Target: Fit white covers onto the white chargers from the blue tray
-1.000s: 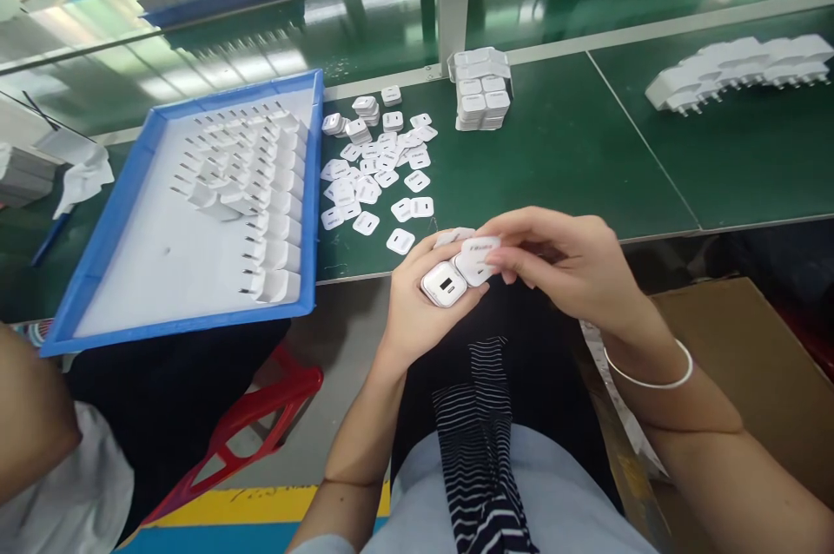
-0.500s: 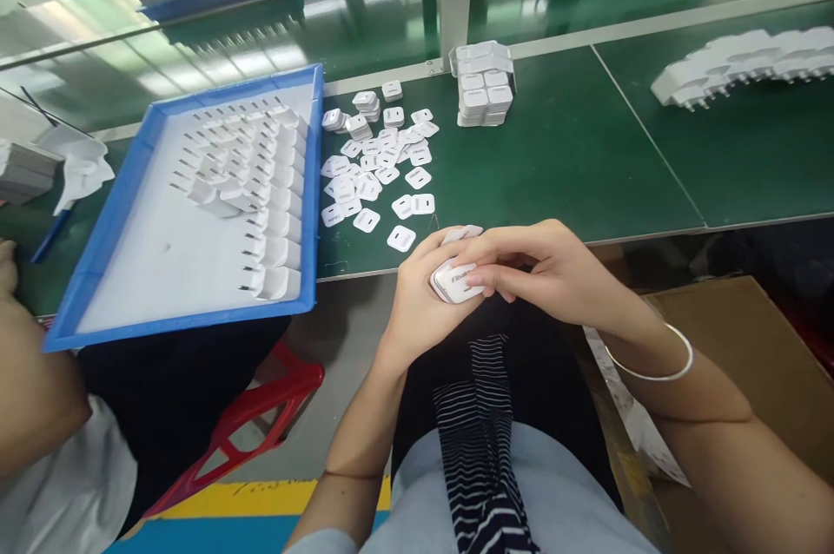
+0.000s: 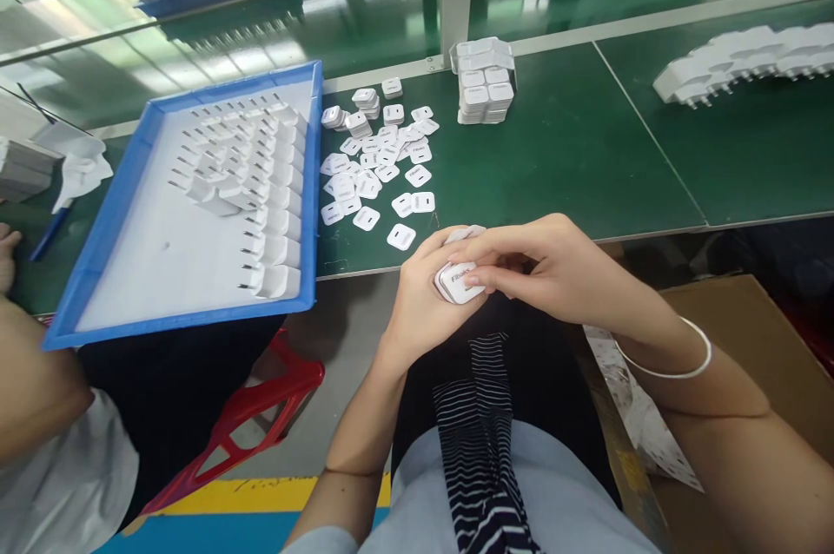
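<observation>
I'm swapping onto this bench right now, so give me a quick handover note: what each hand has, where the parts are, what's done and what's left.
Left hand: grip closed around a white charger body.
Right hand: fingers pressing a printed cover down on that charger, above the lap.
Done: rows of chargers in the blue tray.
Left: loose covers scattered on the green table, with a wrapped stack behind them.

Your hands cover most of the white charger (image 3: 458, 282), so its printed word is unreadable. Far right of them, the row of white plugs (image 3: 749, 59) runs off the edge.
</observation>
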Demonstrator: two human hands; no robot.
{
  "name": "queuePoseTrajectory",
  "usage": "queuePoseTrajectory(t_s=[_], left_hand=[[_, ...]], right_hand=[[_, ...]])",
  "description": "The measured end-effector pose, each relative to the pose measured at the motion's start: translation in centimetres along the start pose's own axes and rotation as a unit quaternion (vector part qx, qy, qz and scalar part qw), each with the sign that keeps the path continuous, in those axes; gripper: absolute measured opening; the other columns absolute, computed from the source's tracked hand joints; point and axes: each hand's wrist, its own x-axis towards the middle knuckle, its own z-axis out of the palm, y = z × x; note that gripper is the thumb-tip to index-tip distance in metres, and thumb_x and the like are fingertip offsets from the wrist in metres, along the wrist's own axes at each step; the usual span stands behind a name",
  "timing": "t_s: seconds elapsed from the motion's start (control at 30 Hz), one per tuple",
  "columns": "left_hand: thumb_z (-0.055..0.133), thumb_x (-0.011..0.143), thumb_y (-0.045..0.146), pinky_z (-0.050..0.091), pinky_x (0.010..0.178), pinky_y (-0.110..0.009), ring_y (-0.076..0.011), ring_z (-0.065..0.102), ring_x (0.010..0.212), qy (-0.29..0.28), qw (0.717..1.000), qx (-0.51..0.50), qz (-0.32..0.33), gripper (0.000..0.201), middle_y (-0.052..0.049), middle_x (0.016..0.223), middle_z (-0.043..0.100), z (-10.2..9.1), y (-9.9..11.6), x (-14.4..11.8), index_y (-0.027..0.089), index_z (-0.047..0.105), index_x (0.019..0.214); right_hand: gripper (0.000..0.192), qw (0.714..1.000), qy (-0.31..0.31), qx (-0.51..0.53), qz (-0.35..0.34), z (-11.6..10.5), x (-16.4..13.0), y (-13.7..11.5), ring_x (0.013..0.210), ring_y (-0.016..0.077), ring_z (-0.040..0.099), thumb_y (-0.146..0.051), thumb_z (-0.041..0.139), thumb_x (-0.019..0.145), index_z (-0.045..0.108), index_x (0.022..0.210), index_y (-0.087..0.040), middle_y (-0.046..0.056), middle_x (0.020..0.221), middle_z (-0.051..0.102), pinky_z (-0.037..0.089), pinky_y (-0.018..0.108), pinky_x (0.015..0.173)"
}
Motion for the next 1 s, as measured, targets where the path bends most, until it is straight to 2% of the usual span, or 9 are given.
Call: queuePoseTrajectory(t_s=[0.33,0.57,0.73,1.0], left_hand=[[0.079,0.078,0.020,0.060,0.088,-0.037,-0.0219,0.070,0.101,-0.007,1.000,0.009,-0.001,0.021,-0.009,0.117,0.070,0.0,0.1,0.0,0.019,0.073,0.098],[0.079,0.078,0.020,0.059,0.089,-0.036,-0.0219,0.070,0.104,-0.008,1.000,0.016,0.002,0.027,-0.009,0.119,0.070,0.0,0.2,0.0,0.019,0.073,0.104],[0.079,0.077,0.019,0.059,0.086,-0.035,-0.0206,0.070,0.099,-0.012,1.000,0.016,-0.004,0.020,-0.008,0.118,0.070,0.1,0.2,-0.1,0.020,0.073,0.097],[0.079,0.076,0.015,0.058,0.077,-0.031,-0.0189,0.069,0.093,-0.008,1.000,0.023,0.011,0.024,-0.006,0.112,0.070,0.1,0.3,0.0,0.020,0.072,0.098]], right_hand=[[0.007,1.000,-0.018,0.017,0.017,-0.3,0.3,-0.2,0.058,0.0087,0.056,-0.016,0.067,0.089,0.073,0.090,-0.017,-0.002,0.070,0.071,0.042,0.020,0.054],[0.010,0.999,-0.027,0.000,0.025,-0.5,0.5,-0.3,0.056,0.0087,0.053,-0.020,0.067,0.090,0.074,0.084,-0.016,-0.001,0.068,0.070,0.039,0.022,0.054],[0.015,0.998,-0.041,0.010,0.045,-0.7,0.6,-0.5,0.056,0.0090,0.053,-0.012,0.065,0.087,0.076,0.096,-0.018,-0.003,0.066,0.069,0.040,0.022,0.055],[0.012,0.995,-0.053,0.007,0.087,-0.9,1.1,-1.0,0.052,0.0077,0.048,-0.015,0.066,0.086,0.074,0.094,-0.018,-0.005,0.062,0.063,0.036,0.022,0.052]])
